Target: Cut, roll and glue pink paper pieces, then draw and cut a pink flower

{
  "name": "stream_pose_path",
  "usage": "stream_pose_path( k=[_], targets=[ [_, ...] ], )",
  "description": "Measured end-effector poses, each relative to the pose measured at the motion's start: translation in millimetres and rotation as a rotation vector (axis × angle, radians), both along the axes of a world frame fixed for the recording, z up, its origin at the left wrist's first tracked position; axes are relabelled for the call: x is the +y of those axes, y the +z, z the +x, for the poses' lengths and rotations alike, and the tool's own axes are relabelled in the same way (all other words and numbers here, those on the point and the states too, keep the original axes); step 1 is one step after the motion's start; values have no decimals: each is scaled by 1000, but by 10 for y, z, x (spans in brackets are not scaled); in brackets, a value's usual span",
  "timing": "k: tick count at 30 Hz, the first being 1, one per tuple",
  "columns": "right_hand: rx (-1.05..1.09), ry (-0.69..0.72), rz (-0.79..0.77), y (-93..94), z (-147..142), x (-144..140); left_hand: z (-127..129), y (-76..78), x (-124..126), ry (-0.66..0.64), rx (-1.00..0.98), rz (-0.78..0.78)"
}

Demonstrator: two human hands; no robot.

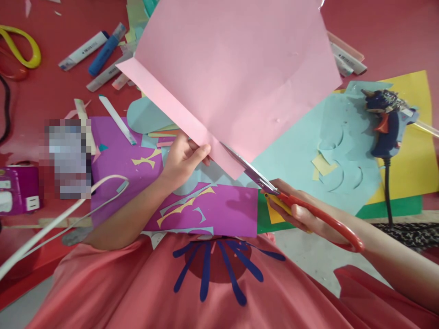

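Note:
A large sheet of pink paper (236,68) is held up over the table, with a strip along its lower left edge partly cut or folded off. My left hand (187,157) pinches that strip near its lower end, thumb on top. In my right hand (302,212) is a pair of scissors (318,214) with one red and one yellow handle. The blades point up and left, and the pink paper lies between or against them; their tips are partly hidden by it. Under the hands lie purple paper (233,210) and light blue paper (295,141).
A blue glue gun (391,128) rests at right on yellow paper (416,169), its cord running down. Several markers (108,48) lie at upper left. A yellow-handled tool (32,52), a blurred-out object (70,157), a purple power socket (22,189) and a white cable (61,219) are at left. Paper scraps (187,205) lie about.

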State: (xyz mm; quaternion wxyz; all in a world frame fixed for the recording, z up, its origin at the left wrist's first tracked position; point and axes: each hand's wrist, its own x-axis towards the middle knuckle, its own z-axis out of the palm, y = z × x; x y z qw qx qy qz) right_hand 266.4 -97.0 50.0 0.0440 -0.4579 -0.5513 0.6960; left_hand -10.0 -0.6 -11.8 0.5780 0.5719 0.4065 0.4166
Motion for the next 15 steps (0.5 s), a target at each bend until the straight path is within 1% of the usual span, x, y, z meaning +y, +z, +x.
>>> stream_pose_path(
  k=[5,11,15],
  targets=[
    [51,-60,-39,4,-49,10,-10,-10,4,-1,43,3],
    [-20,-167,-110,106,-136,23,-11,14,5,-24,42,0],
    [-22,-175,-110,117,-151,25,-11,35,11,-17,61,3]
  ],
)
